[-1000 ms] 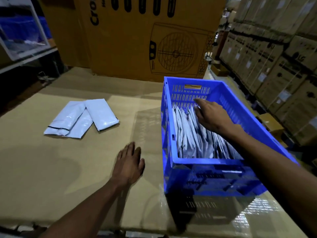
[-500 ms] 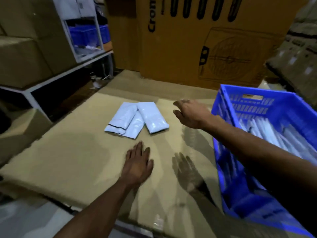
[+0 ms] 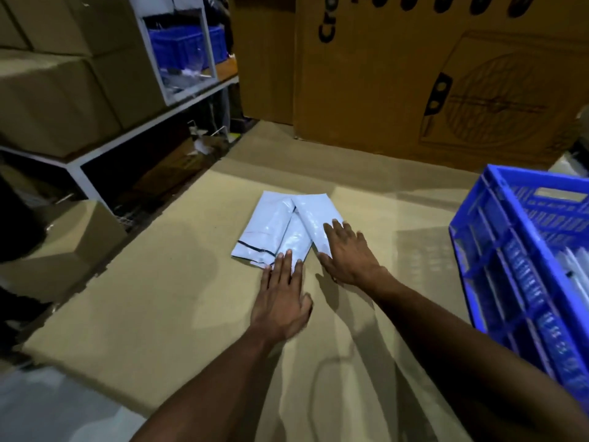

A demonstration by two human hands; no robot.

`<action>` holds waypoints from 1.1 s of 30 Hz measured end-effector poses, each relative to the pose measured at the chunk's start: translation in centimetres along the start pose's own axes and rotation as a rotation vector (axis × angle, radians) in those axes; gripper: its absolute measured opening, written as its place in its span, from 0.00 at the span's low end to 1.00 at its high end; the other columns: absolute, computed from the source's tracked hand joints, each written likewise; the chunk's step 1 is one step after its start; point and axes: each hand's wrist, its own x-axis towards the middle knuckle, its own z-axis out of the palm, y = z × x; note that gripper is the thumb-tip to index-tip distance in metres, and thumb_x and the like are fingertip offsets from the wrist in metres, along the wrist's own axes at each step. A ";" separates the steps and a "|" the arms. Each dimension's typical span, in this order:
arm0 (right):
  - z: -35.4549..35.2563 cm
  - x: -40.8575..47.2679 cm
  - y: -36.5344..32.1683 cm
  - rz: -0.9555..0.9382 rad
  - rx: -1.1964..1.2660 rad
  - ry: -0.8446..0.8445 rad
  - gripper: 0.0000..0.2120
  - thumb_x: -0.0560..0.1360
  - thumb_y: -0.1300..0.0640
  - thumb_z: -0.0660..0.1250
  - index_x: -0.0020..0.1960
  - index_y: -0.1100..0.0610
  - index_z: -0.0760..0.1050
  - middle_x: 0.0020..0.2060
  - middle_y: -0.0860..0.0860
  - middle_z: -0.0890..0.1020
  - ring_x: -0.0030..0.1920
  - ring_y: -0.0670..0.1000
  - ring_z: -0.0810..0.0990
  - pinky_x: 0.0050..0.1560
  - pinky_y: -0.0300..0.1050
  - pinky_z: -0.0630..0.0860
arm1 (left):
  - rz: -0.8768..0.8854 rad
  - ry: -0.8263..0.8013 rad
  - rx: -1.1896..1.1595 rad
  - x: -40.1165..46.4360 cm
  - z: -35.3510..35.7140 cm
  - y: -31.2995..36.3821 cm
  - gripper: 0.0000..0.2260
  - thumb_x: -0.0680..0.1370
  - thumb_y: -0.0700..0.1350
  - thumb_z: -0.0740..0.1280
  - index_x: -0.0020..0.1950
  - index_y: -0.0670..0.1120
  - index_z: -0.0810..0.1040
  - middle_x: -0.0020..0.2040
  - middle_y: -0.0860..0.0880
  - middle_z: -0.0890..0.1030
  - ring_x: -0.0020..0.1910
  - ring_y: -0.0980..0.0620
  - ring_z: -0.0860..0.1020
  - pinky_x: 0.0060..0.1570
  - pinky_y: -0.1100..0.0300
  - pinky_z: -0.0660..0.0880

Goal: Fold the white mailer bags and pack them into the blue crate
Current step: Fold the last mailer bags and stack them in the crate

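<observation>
The right hand [image 3: 345,253] has left the blue crate [image 3: 510,250] and now lies flat on the white mailer bags [image 3: 287,228] on the bench [image 3: 159,298]. The left hand [image 3: 280,295] touches them too, its grip open. More folding comes next.

mailer bags [image 3: 288,223]: glossy white plastic film, creased. crate [image 3: 522,256]: moulded blue plastic, slight sheen. work surface [image 3: 153,301]: matt brown cardboard. big box [image 3: 398,78]: matt printed cardboard.
</observation>
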 end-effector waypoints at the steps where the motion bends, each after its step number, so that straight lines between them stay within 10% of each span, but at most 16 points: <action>1: 0.4 0.7 -0.1 0.034 0.008 -0.031 0.34 0.81 0.41 0.55 0.79 0.57 0.50 0.79 0.58 0.53 0.78 0.62 0.52 0.71 0.65 0.58 | -0.002 -0.006 0.002 0.3 0.1 0.0 0.34 0.78 0.55 0.51 0.83 0.44 0.52 0.83 0.43 0.44 0.82 0.45 0.43 0.78 0.43 0.47; 7: 3.9 3.5 -0.1 0.159 0.069 -0.100 0.36 0.81 0.38 0.52 0.80 0.55 0.44 0.80 0.57 0.45 0.79 0.63 0.46 0.70 0.72 0.55 | -0.029 0.027 0.004 1.8 1.4 -0.2 0.34 0.76 0.54 0.53 0.82 0.44 0.58 0.83 0.42 0.52 0.82 0.45 0.51 0.78 0.42 0.50; 20: 4.8 -6.9 1.6 0.007 -0.006 0.010 0.33 0.70 0.49 0.57 0.73 0.60 0.69 0.73 0.60 0.70 0.69 0.64 0.72 0.57 0.65 0.72 | 0.163 0.245 -0.090 2.2 0.0 0.3 0.38 0.73 0.50 0.61 0.81 0.41 0.57 0.82 0.41 0.55 0.81 0.45 0.53 0.78 0.43 0.54; 29: 4.2 -15.4 0.7 -0.263 -0.003 -0.050 0.37 0.71 0.45 0.56 0.78 0.55 0.59 0.78 0.56 0.62 0.75 0.60 0.64 0.68 0.65 0.67 | 0.550 0.365 0.032 -2.0 -0.1 1.2 0.20 0.81 0.48 0.58 0.67 0.39 0.79 0.69 0.42 0.77 0.70 0.45 0.74 0.73 0.37 0.62; 33: 4.2 -18.6 1.1 -0.416 -0.017 -0.040 0.39 0.71 0.44 0.58 0.80 0.53 0.54 0.80 0.53 0.56 0.78 0.58 0.57 0.72 0.63 0.59 | 0.459 0.276 0.075 -3.3 -1.0 2.9 0.21 0.81 0.48 0.55 0.65 0.41 0.80 0.67 0.45 0.80 0.67 0.47 0.76 0.75 0.38 0.57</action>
